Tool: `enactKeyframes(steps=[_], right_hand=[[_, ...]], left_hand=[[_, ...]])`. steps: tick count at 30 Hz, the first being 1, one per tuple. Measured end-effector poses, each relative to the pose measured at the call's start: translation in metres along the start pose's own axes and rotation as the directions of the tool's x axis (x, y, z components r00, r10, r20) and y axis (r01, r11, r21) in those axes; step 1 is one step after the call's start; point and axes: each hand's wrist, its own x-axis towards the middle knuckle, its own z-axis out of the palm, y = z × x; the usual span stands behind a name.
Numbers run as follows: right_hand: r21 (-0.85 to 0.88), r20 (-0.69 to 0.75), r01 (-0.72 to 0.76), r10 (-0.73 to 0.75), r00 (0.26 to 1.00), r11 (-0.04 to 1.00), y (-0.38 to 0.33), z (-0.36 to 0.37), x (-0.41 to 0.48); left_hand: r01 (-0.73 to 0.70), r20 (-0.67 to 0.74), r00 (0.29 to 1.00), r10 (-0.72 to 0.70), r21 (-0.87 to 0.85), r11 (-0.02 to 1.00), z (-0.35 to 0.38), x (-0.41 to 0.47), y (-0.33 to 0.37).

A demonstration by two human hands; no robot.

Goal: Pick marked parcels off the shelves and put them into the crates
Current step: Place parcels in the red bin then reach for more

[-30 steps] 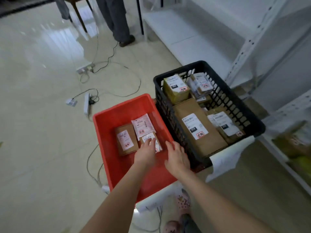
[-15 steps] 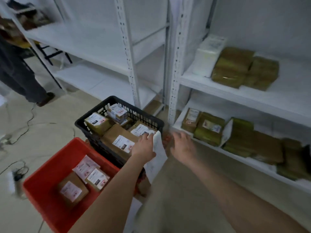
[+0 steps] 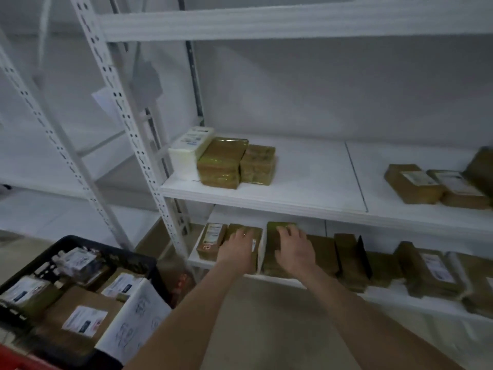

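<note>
On the lower shelf point(image 3: 298, 283), my left hand point(image 3: 237, 248) rests flat on a brown parcel point(image 3: 258, 232) near the shelf's left end. Beside it, my right hand point(image 3: 293, 249) lies with spread fingers on a greenish-brown parcel point(image 3: 270, 244). Neither parcel is lifted. A small labelled parcel point(image 3: 210, 240) lies just left of my left hand. The black crate point(image 3: 149, 263) at lower left holds several labelled parcels. A sliver of the red crate point(image 3: 16, 363) shows in the bottom left corner.
More brown parcels point(image 3: 346, 257) line the lower shelf to the right. The middle shelf point(image 3: 293, 193) carries a white parcel point(image 3: 190, 148), two taped brown ones point(image 3: 221, 164) and labelled parcels point(image 3: 410, 182) at far right. A paper sheet point(image 3: 133, 324) hangs over the black crate's rim. White uprights point(image 3: 149, 161) stand at left.
The view swung up from the crates to the shelves. Both hands left the crates and reached forward onto parcels on the lower shelf.
</note>
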Motion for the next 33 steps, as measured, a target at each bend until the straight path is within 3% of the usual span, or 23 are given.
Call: enactKeyframes(steps=[5, 11, 14, 17, 22, 26, 29, 31, 33], right_hand=[[0.035, -0.036, -0.061, 0.062, 0.997, 0.998, 0.056, -0.029, 0.023], [0.125, -0.066, -0.056, 0.064, 0.996, 0.991, 0.071, -0.045, 0.073], [0.266, -0.028, -0.078, 0.088, 0.996, 0.961, 0.06, -0.052, 0.111], [0.481, 0.031, -0.137, 0.14, 0.99, 0.866, 0.044, -0.061, 0.157], [0.728, 0.115, -0.182, 0.145, 0.983, 0.661, 0.02, -0.078, 0.23], [0.817, 0.17, -0.221, 0.143, 0.975, 0.533, 0.013, -0.084, 0.263], [0.845, 0.133, -0.217, 0.201, 0.97, 0.489, 0.029, -0.089, 0.274], [0.814, 0.131, -0.273, 0.296, 0.946, 0.513, 0.052, -0.093, 0.277], [0.786, 0.18, -0.356, 0.364, 0.914, 0.505, 0.081, -0.096, 0.274]], left_hand=[[-0.091, -0.026, 0.995, 0.092, 0.05, 0.995, -0.012, 0.035, 0.059], [-0.011, -0.179, 0.984, 0.002, -0.049, 0.999, -0.049, 0.092, 0.053], [0.038, -0.239, 0.969, -0.064, -0.11, 0.993, -0.072, 0.133, 0.037], [0.075, -0.251, 0.961, -0.117, -0.173, 0.982, -0.093, 0.179, 0.019], [0.176, -0.204, 0.951, -0.233, -0.262, 0.949, -0.117, 0.252, -0.011], [0.227, -0.069, 0.966, -0.25, -0.238, 0.944, -0.113, 0.285, -0.006], [0.18, -0.019, 0.981, -0.191, -0.265, 0.947, -0.114, 0.296, 0.021], [0.146, -0.007, 0.987, -0.159, -0.36, 0.921, -0.114, 0.299, 0.036], [0.164, 0.058, 0.986, -0.159, -0.548, 0.82, -0.109, 0.303, 0.045]])
